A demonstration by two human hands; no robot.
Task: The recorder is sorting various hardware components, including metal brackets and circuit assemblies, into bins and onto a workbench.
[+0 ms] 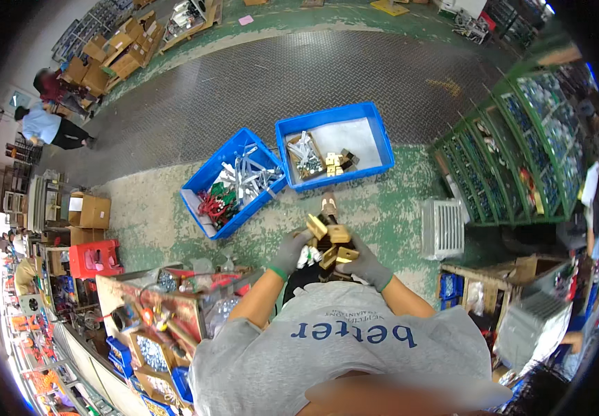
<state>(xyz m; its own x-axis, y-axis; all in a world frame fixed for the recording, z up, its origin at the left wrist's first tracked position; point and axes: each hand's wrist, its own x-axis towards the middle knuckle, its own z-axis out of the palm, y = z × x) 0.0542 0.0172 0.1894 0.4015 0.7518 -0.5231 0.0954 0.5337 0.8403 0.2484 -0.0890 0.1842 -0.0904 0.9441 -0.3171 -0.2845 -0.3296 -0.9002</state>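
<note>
Both of my hands wear grey gloves with green cuffs and are together in front of my shirt. My left hand grips a gold-coloured metal block, tilted at its fingertips. Just below those fingers shows a white bundle with green marks; whether it is held is unclear. Several more gold-coloured blocks, among them a rounded one and a flat one with a hole, are gathered against my right hand. The fingers beneath this cluster are partly hidden.
Ahead on the floor stand a blue bin with metal parts and gold blocks, and another blue bin with brackets and red and green pieces. A cluttered workbench is at left. Green racks and a louvred metal unit stand right. Two people are far left.
</note>
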